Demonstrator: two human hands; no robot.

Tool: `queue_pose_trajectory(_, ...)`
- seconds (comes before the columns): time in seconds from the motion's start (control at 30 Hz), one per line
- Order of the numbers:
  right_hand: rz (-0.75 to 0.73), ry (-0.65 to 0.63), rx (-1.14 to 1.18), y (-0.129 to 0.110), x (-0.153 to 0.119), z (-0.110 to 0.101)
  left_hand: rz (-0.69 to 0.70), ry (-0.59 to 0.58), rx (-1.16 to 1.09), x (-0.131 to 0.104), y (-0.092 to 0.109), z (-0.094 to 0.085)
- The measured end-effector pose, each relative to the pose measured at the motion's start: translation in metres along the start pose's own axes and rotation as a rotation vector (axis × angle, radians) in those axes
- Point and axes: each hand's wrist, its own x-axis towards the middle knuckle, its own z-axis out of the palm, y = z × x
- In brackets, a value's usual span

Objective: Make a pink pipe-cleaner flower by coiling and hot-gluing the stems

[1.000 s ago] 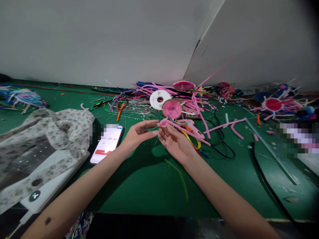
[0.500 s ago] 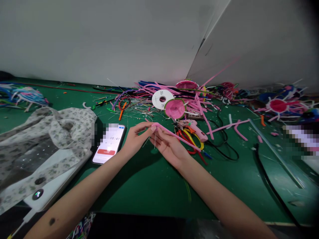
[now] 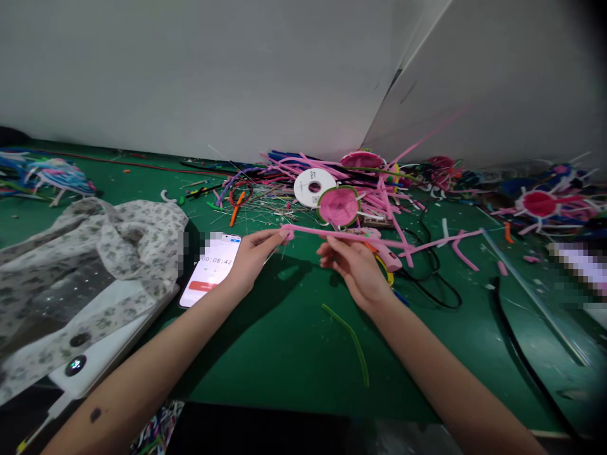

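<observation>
My left hand [image 3: 258,253] pinches the curled end of a long pink strand [image 3: 313,232], which looks soft and tube-like. Thin pale wires show below those fingertips. From there the strand runs nearly level to the right, past the top of my right hand [image 3: 353,265]. My right thumb presses against it, with the other fingers curled beneath. Behind the strand sits a round pink disc [image 3: 339,205] with a green rim and white tips. A pink glue gun [image 3: 386,253] lies just beyond my right hand, partly hidden by it. Both hands hover above the green table [image 3: 284,354].
A lit phone [image 3: 208,268] showing a running timer lies by my left wrist. Left of it is a patterned cloth [image 3: 142,227] over a white device. Pink strands, wires and a white spool [image 3: 303,189] crowd the back. A yellow-green tube [image 3: 353,338] lies in front, a black cable [image 3: 509,341] rightward.
My hands have drawn apart, the right one moving rightward along the pink strand. The strand now stretches nearly level between them, and the yellow-green tube is more fully exposed.
</observation>
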Motion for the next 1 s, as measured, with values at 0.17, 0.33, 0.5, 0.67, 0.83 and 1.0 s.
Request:
queue_pose_trajectory(0.17, -0.085, -0.062, -0.256, -0.006, 0.018, -0.013, -0.283, -0.096, -0.14, 0.004, 0.0, -0.004)
queue_pose_trajectory(0.33, -0.319, 0.118, -1.005, -0.023, 0.032, -0.046, -0.407, -0.15, -0.21, 0.005, -0.004, -0.003)
queue_pose_trajectory(0.5, -0.391, 0.358, -1.499, -0.027, 0.037, -0.089, -0.423, -0.209, -0.148, 0.004, -0.008, -0.001)
queue_pose_trajectory(0.67, -0.308, 0.347, -1.507, -0.012, 0.037, -0.1, -0.385, -0.245, -0.048, -0.001, -0.011, 0.003)
queue_pose_trajectory(0.83, -0.262, 0.343, -1.498, -0.008, 0.037, -0.102, -0.358, -0.281, 0.038, -0.006, -0.009, 0.007)
queue_pose_trajectory(1.0, -0.385, 0.467, -1.428, -0.011, 0.031, -0.108, -0.318, -0.272, 0.101, -0.007, -0.009, 0.009)
